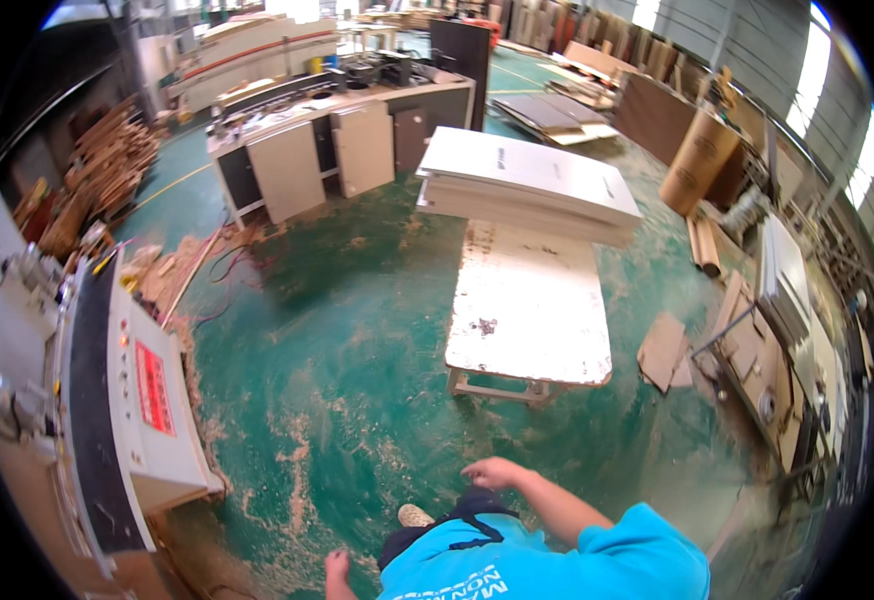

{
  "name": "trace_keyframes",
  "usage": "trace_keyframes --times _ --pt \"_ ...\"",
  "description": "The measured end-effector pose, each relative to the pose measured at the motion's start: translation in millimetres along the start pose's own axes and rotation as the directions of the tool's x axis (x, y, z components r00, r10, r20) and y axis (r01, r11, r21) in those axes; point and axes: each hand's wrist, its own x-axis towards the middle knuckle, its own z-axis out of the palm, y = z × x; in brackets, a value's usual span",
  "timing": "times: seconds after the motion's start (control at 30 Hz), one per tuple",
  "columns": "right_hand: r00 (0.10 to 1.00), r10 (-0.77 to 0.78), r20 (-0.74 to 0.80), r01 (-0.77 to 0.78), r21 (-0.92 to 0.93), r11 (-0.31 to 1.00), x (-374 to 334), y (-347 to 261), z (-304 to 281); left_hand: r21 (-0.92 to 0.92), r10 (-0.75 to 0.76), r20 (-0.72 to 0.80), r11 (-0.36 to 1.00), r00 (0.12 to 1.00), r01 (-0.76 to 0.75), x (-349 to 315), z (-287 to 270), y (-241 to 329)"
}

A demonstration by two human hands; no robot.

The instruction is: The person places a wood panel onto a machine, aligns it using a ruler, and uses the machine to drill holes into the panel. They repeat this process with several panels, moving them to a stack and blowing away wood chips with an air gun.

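My right hand (494,473) hangs in front of my body with a finger pointing left and nothing in it. The other fingers curl loosely. At the lower edge, my left hand (337,563) is closed, with nothing visible in it. Neither hand touches anything. Ahead and slightly right stands a low white work table (527,310), its top scuffed and chipped at the rim. A stack of white panels (527,170) lies across its far end, overhanging both sides. The table is nearer my right hand than my left.
A machine with a control panel (152,390) stands at left. Behind is a long workbench (342,110) with boards leaning on it. At right are a brown roll (699,160), leaning panels (782,280) and board scraps (662,350). Sawdust (292,470) litters the green floor.
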Motion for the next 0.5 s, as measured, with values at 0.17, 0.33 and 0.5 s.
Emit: trace_keyframes --times 0.17,0.33,0.5 --pt "0.931 0.363 -0.048 -0.363 -0.252 0.897 50 64 -79 -0.028 0.297 -0.016 0.954 0.955 -0.298 92 41 203" --pt "0.911 0.376 -0.171 -0.379 0.012 0.925 109 124 -142 0.071 0.353 0.092 0.93 0.931 -0.36 147 60 358" --pt "0.832 0.483 -0.273 -0.499 0.012 0.866 209 176 -231 0.371 0.218 0.195 0.886 0.956 -0.278 208 51 430"
